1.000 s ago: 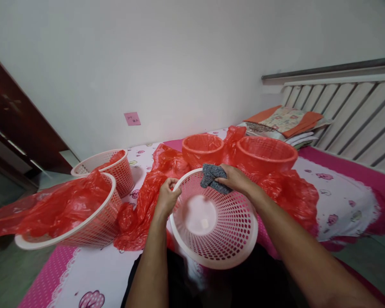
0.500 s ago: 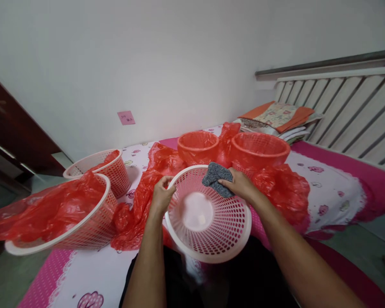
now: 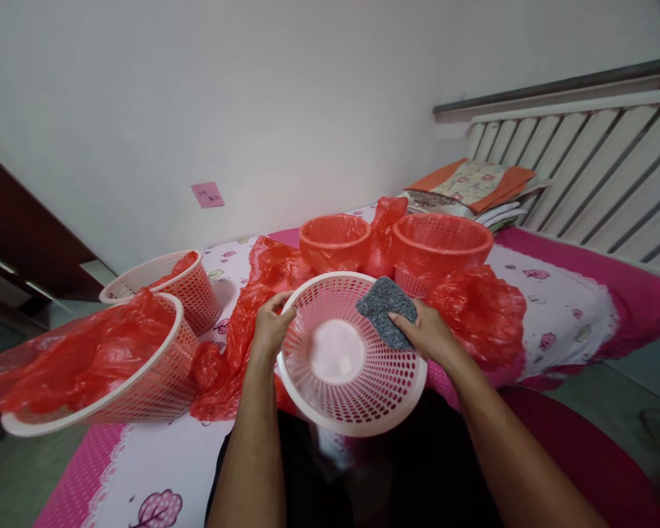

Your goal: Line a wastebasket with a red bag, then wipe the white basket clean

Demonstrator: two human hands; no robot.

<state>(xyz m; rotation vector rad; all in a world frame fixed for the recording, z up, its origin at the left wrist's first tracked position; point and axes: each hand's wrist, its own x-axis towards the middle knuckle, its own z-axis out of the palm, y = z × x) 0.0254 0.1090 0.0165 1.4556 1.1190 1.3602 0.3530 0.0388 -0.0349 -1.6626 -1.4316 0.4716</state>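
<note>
A pink-white perforated plastic basket (image 3: 357,396) lies tilted toward me on my lap, its open mouth facing me. My left hand (image 3: 270,326) grips its rim on the left side, fingers curled over the edge. My right hand (image 3: 426,334) presses a grey cloth (image 3: 388,317) against the inside wall of the basket near the upper right rim, fingers closed on the cloth.
On the pink floral bed (image 3: 561,323) stand two baskets lined with red bags (image 3: 335,242) (image 3: 443,246), loose red plastic bags (image 3: 253,308), and two white baskets at left (image 3: 104,374) (image 3: 168,282). Folded bedding (image 3: 473,187) lies by a slatted headboard (image 3: 594,169).
My right hand has slid the grey cloth along the basket's rim to the right and slightly down. The left hand keeps its grip on the rim.
</note>
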